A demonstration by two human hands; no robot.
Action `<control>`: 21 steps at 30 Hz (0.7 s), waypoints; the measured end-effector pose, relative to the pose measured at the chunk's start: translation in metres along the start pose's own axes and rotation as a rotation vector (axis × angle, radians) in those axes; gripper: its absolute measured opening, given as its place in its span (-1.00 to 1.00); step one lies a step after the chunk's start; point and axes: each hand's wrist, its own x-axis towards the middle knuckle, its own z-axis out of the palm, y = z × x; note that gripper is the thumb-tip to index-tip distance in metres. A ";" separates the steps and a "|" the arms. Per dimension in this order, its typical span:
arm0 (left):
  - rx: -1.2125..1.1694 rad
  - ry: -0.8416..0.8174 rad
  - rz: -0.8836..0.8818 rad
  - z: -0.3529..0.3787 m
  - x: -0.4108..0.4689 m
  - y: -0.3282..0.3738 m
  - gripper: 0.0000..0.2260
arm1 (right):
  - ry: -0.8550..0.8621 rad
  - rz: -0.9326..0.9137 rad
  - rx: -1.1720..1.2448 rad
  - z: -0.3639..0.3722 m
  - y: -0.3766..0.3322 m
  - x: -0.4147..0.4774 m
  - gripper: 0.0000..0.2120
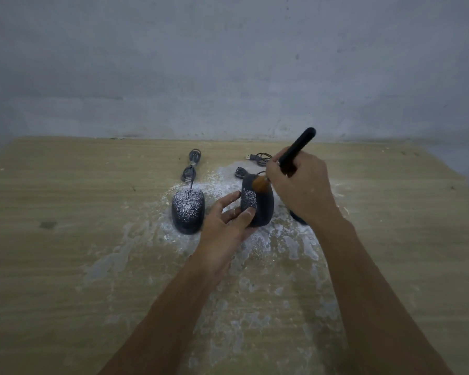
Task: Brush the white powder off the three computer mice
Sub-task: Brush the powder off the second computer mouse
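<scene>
Three black computer mice lie on a wooden table (65, 198). The left mouse (188, 212) carries white powder on its front half. My left hand (225, 220) grips the middle mouse (260, 204) from its left side, thumb on its rear. A patch of powder remains on that mouse's left part. My right hand (301, 182) holds a brush (295, 150) by its black handle, and the orange-brown bristles touch the front of the middle mouse. The right mouse (298, 218) is mostly hidden behind my right wrist.
White powder (255, 255) is smeared over the table around and in front of the mice. Coiled cables (192, 166) with USB plugs lie behind the mice, near the grey wall (228, 63). The table's back edge meets that wall.
</scene>
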 end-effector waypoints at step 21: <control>-0.015 0.017 0.003 0.000 0.003 -0.001 -0.73 | -0.157 0.028 0.213 -0.003 0.007 0.000 -0.86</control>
